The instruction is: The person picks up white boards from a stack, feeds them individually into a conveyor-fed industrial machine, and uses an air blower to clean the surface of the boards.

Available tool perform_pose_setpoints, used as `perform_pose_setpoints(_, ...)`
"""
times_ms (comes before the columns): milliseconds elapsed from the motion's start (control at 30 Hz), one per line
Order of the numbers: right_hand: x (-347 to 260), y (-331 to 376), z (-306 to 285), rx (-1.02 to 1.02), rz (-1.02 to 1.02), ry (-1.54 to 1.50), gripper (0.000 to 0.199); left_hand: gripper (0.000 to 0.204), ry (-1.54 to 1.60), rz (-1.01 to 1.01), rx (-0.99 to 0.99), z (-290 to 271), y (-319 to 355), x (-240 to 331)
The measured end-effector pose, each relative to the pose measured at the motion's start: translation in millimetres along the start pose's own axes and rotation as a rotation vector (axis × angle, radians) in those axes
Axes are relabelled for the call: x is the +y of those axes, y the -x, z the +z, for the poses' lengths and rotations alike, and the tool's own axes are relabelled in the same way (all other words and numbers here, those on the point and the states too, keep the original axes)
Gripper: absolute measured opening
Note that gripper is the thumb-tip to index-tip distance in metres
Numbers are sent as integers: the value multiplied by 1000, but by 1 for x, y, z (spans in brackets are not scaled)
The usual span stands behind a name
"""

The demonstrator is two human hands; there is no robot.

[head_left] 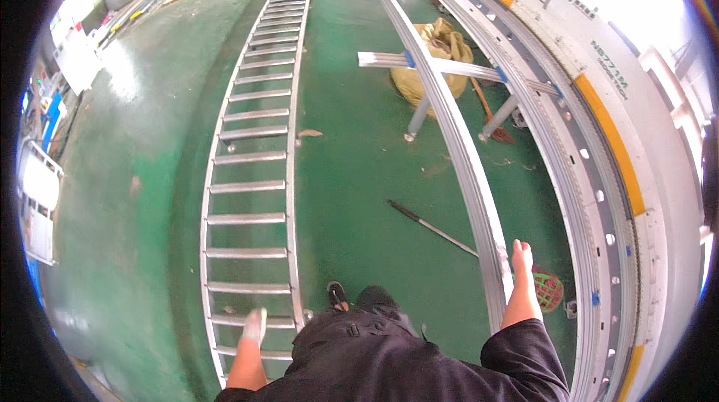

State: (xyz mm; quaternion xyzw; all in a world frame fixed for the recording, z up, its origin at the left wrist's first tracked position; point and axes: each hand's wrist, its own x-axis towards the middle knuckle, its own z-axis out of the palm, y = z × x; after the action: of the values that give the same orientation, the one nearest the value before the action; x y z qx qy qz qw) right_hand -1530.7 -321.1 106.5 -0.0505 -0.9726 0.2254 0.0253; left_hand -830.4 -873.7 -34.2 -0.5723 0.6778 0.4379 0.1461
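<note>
while the left hand (255,325) extends up over the lower rungs of a ladder-like metal frame (246,219) at the lower left, the right hand (522,260) stands at the lower right, beside the right edge of a long silver rail (478,203). the right fingers look straight and unclenched, though contact with the rail is unclear; the left fingers are blurred — i cannot tell whether they grip. the metal frame runs from lower left to top center, the rail from top center to lower right, with green floor (352,177) between them. a black-gripped stick (442,234) lies there. upper right of center, a yellow sack (408,89) sits bunched behind the rail — its contents cannot be made out.
</note>
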Motion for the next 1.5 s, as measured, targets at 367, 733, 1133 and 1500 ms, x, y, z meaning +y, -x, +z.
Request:
perform_pose_setpoints(367, -364, -213, 205, -202, 27, -271, 72, 53, 319, 209, 255, -244, -321, 446)
perform_pose_setpoints(733, -812, -543, 441, -171, -224, 12, 62, 42, -309, -172, -405, -237, -486, 423)
perform_pose_setpoints(1133, -1096, -711, 567, -60, 201, 177, 77, 42, 70, 271, 97, -613, -1099, 989)
perform_pose_setpoints(1500, -1395, -979, 728, -110, 390, 196, 70, 37, -520, 319, -16, -775, -1481, 1360)
